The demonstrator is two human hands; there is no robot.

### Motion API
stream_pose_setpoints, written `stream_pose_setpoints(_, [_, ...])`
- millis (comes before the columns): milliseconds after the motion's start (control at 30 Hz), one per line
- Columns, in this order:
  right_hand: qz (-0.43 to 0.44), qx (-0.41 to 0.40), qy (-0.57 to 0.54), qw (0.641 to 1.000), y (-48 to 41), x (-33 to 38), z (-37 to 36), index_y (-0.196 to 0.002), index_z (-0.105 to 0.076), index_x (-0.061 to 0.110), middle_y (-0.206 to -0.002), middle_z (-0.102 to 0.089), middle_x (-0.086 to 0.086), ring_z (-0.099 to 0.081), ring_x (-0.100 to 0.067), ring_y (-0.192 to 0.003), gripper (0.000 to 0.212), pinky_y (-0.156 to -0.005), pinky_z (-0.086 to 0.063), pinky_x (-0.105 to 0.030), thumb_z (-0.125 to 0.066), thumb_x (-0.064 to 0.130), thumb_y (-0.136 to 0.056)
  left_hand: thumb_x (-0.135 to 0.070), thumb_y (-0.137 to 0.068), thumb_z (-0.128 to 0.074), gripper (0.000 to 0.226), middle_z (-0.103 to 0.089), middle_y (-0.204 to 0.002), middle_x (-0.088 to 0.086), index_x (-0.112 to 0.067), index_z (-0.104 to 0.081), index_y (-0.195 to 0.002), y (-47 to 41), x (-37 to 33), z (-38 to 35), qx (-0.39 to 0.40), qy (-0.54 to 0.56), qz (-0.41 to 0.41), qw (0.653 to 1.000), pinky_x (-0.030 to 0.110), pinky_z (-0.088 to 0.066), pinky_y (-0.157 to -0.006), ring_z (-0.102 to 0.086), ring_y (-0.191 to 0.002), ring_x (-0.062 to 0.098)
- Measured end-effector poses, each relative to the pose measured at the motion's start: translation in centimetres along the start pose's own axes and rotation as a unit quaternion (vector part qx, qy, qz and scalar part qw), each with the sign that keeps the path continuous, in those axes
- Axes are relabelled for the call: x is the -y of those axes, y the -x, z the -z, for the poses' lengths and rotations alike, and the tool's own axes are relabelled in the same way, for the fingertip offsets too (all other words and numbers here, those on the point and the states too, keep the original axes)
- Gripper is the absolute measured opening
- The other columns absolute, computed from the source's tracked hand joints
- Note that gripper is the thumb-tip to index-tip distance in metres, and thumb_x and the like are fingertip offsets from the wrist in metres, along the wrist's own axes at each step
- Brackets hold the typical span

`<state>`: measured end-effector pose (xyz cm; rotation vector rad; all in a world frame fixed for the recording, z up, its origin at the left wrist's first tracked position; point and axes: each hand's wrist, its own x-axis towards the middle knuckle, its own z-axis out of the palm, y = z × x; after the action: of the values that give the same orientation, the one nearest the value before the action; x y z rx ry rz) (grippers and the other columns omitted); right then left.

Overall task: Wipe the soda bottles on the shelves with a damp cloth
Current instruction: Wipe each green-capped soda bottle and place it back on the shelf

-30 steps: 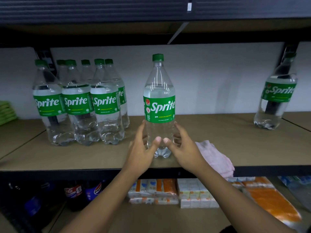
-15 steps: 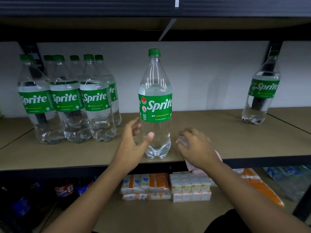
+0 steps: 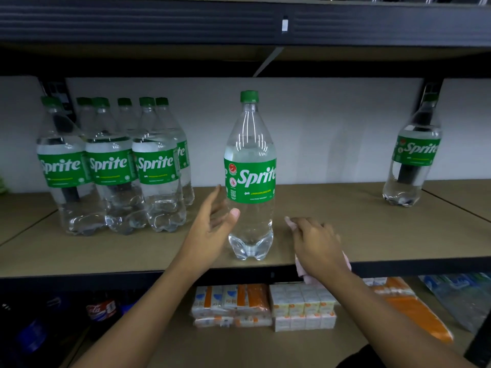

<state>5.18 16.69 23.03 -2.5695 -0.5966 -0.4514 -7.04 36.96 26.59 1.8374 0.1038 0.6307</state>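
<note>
Closest in, two bare forearms reach up from the bottom edge over a lower shelf that carries stacked white drink cartons (image 3: 303, 305), orange-and-white shrink-wrapped packs (image 3: 231, 301), a long orange packet (image 3: 417, 314) and, in the dark at the left, cola bottles with red labels (image 3: 101, 310). Above them, at the front edge of the brown fibreboard shelf (image 3: 372, 240), the right hand (image 3: 316, 245) lies palm down with its fingers curled onto a pale pink cloth (image 3: 304, 274), grasping it against the board; one end of the cloth hangs over the edge below the wrist and a corner peeps out at the fingertips. The left hand (image 3: 212, 224) is released, fingers spread and relaxed, its thumb tip at the left side of a clear plastic Sprite bottle with a green cap and green label (image 3: 249, 181); whether it touches cannot be told. That bottle stands upright near the front edge, between the two hands and just left of the cloth. Further back on the left, a tight cluster of matching Sprite bottles (image 3: 111, 166) stands in two rows, touching one another. Well apart on the right, a single Sprite bottle (image 3: 411, 155) stands in front of a black upright post. Behind everything runs a plain white wall (image 3: 332, 128), and a black metal shelf beam (image 3: 159, 22) spans the top.
</note>
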Motion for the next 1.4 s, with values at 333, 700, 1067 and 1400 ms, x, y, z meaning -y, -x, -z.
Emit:
stream_pose_setpoints(333, [0.189, -0.292, -0.238, 0.907, -3.5, 12.9, 7.1, -0.152, -0.044, 0.038, -0.165, -0.025, 0.006, -0.023, -0.017, -0.143, 0.044, -0.110, -0.026, -0.019, -0.043, 0.040, -0.108, -0.066, -0.074, -0.077, 0.084, -0.048, -0.156, -0.009, -0.060, -0.039, -0.149, -4.3, -2.0, 2.0, 0.084, 0.153, 0.034, 0.984, 0.058, -0.049, -0.107, -0.052, -0.135, 0.009])
stream_pose_setpoints(700, [0.207, -0.320, -0.156, 0.911, -0.4, 9.0, -4.3, -0.160, -0.012, 0.048, -0.172, -0.002, -0.001, -0.011, -0.034, -0.157, 0.053, -0.119, -0.022, -0.062, -0.030, 0.046, -0.110, -0.068, -0.065, -0.086, 0.085, -0.066, -0.134, -0.005, -0.045, -0.053, -0.139, -5.1, -0.9, 0.9, 0.083, 0.197, 0.047, 0.976, 0.071, -0.047, -0.102, -0.061, -0.131, 0.023])
stream_pose_setpoints(1067, [0.208, -0.364, -0.226, 0.879, -4.8, 12.7, 1.8, -0.154, -0.043, 0.022, -0.163, -0.031, -0.015, -0.030, -0.030, -0.152, 0.045, -0.114, -0.039, -0.055, -0.040, 0.033, -0.111, -0.062, -0.069, -0.086, 0.077, -0.065, -0.123, -0.003, -0.041, -0.053, -0.135, -4.8, -1.3, 0.4, 0.050, 0.192, 0.031, 0.980, 0.051, -0.059, -0.082, -0.072, -0.103, 0.010])
stream_pose_setpoints(1400, [0.197, -0.301, -0.221, 0.907, -2.5, 10.4, 0.0, -0.161, -0.012, 0.042, -0.169, -0.012, -0.006, -0.022, -0.025, -0.152, 0.054, -0.115, -0.034, -0.051, -0.025, 0.048, -0.109, -0.060, -0.074, -0.081, 0.065, -0.067, -0.135, -0.009, -0.042, -0.061, -0.133, -4.9, -1.2, 0.9, 0.092, 0.220, 0.068, 0.969, 0.071, -0.042, -0.107, -0.057, -0.134, 0.030])
